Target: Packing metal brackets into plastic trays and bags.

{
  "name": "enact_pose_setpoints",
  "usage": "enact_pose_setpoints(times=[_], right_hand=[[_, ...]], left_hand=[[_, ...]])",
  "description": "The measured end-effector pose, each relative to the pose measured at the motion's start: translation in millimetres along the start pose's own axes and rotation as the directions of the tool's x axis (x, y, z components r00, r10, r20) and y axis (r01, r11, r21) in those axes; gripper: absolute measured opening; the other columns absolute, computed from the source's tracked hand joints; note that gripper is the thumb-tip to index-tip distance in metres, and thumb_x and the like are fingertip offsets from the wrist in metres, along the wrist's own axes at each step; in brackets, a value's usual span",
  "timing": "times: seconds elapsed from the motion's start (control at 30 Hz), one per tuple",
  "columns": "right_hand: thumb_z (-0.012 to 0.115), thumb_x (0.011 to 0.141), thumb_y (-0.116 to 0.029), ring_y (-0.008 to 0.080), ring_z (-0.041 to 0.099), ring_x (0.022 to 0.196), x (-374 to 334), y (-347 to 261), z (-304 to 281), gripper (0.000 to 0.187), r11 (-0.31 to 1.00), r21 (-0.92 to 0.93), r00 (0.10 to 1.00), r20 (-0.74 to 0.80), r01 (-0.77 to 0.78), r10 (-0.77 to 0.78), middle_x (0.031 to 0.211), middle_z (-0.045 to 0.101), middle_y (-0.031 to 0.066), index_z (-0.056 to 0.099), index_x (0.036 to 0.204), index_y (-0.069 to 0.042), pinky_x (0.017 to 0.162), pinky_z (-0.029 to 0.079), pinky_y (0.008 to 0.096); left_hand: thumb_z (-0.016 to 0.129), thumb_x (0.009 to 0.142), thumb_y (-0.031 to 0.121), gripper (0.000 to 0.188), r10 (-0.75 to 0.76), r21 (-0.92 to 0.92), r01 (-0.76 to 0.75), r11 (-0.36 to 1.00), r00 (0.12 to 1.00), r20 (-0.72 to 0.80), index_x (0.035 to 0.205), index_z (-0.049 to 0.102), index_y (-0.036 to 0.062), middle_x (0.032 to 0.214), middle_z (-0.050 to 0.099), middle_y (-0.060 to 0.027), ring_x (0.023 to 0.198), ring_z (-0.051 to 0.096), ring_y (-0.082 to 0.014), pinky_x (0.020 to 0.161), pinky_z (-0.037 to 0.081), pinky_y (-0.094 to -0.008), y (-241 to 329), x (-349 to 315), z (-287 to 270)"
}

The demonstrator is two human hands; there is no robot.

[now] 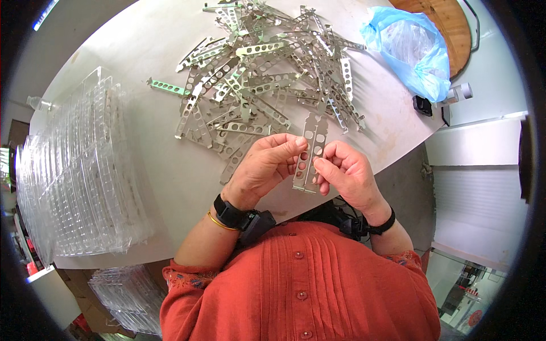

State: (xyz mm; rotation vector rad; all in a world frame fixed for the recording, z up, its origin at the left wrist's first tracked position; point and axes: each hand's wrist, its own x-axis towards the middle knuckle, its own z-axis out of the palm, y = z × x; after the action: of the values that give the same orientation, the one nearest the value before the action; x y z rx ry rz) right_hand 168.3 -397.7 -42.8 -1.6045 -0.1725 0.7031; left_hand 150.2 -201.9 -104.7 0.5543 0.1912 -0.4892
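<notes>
Two thin perforated metal strips (pixel 310 132) stand side by side, tilted, between my hands in front of my chest. Round holes run along each one, and their lower ends sit level. My left hand (pixel 259 167) pinches the left strip between thumb and fingers. On the other side, my right hand (pixel 350 176) has its thumb and fingertips closed on the right strip near its lower half. Whether the strips are joined, I cannot tell. Just beyond them lies a large loose pile of similar metal strips (pixel 273 88), some with a greenish sheen.
Stacked clear plastic trays (pixel 85 187) stand at the left of the pale table (pixel 165 227), with more clear trays (pixel 128 295) below its edge. At the far right are a blue plastic bag (pixel 429 79), a small black object (pixel 421 105) and a round wooden board (pixel 452 23).
</notes>
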Motion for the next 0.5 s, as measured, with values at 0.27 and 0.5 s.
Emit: enact_pose_setpoints(times=[0.27,0.5], right_hand=[[0.06,0.097,-0.016,0.0049,0.058,0.058,0.6,-0.2,0.5,0.013,0.999,0.029,1.0,0.0,-0.019,0.019,0.074,0.062,0.0014,0.056,0.095,-0.004,0.053,0.048,0.019],[0.06,0.097,-0.016,0.0048,0.058,0.058,0.8,-0.9,0.4,0.013,1.0,0.0,1.0,-0.001,-0.03,0.03,0.074,0.062,0.0012,0.056,0.094,-0.004,0.053,0.048,0.0188]], left_hand=[[0.062,0.095,0.018,0.015,-0.008,-0.012,0.008,1.0,1.0,-0.014,0.1,0.064,0.0029,0.086,0.066,-0.0036,0.072,0.062,-0.0117,0.066,0.051,-0.0256,-0.6,1.1,-0.7],[0.065,0.094,0.02,0.016,-0.011,0.007,0.011,1.0,1.0,0.0,0.099,0.065,0.005,0.086,0.066,-0.002,0.073,0.061,-0.0093,0.067,0.049,-0.0238,0.5,-0.3,-0.3]])
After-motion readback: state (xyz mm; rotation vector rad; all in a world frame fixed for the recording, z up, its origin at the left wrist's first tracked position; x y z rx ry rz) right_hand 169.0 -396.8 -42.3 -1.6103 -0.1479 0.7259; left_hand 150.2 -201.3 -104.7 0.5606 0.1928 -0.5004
